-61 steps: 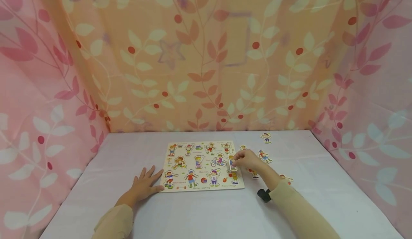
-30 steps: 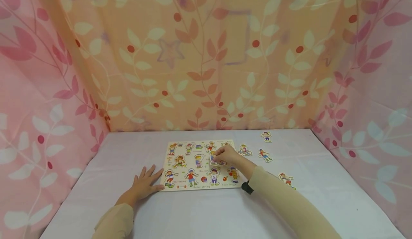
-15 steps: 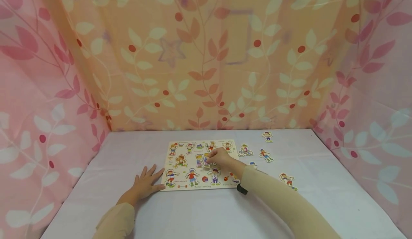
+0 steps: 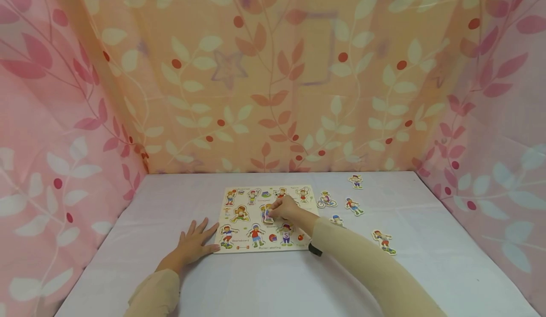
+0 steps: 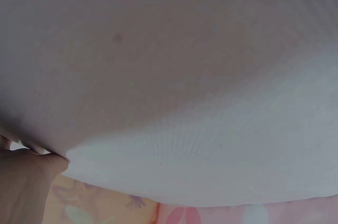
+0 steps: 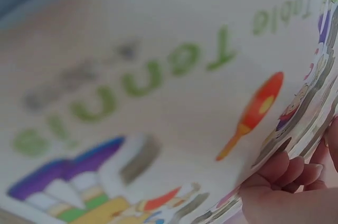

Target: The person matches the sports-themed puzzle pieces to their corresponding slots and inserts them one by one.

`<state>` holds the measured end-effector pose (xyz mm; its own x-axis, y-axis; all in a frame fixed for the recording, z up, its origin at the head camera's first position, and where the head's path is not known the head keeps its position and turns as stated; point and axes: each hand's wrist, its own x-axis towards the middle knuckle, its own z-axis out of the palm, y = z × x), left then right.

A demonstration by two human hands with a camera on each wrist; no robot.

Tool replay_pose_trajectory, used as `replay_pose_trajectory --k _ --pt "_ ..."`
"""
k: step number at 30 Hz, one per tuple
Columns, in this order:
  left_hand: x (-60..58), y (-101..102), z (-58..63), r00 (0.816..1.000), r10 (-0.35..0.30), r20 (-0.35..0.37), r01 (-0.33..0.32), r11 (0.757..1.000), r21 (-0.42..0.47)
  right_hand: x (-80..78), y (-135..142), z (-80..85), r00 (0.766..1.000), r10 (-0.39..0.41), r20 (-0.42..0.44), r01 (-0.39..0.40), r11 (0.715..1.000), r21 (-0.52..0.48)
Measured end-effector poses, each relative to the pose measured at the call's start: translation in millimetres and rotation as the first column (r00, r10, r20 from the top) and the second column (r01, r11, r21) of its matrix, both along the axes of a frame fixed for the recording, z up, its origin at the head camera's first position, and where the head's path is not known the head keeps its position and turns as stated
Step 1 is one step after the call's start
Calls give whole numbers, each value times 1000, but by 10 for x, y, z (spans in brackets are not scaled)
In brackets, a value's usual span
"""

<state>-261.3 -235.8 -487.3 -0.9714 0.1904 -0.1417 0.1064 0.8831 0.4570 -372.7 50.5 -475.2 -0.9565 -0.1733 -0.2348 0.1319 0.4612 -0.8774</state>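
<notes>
A pale puzzle board (image 4: 251, 249) printed with sports figures lies on the table in the head view. Over its middle row my right hand (image 4: 285, 208) pinches a small figure-shaped puzzle piece (image 4: 267, 214), which stands tilted at the golfer's place. The right wrist view has the same hand (image 6: 290, 187) with bent fingers near the board; the piece is hard to make out there. My left hand (image 4: 194, 242) lies spread on the table, thumb and fingertips at the board's left edge. In the left wrist view only part of that hand (image 5: 31, 174) shows.
Loose puzzle pieces lie right of the board: a cyclist (image 4: 326, 199), a skater (image 4: 354, 206), a skateboarder (image 4: 383, 242), a purple-capped figure (image 4: 355, 181) and one (image 4: 336, 220) partly behind the right sleeve. Floral cloth (image 4: 273, 94) walls the white table (image 4: 239, 284) on three sides.
My right hand has carried the puzzle piece leftward across the board, from its right edge to the golfer's place in the middle row. My left hand has stayed put.
</notes>
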Motion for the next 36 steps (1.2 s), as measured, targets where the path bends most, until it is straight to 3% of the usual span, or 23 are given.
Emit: replay_pose_trajectory --k 20,28,32,36 --pt "-27 -36 -58 1000 -6 -3 6 1000 14 6 -110 36 996 84 -39 -81 995 57" --pt "-4 -36 -79 1000 -1 7 1 1000 28 13 -143 13 982 145 -125 -114 967 229" --pt "-1 -29 -50 1000 2 5 -2 1000 26 -16 -148 29 989 113 -94 -94 977 194" --pt "3 -10 -37 1000 7 10 -7 1000 21 -48 -116 31 999 51 -2 -51 995 90"
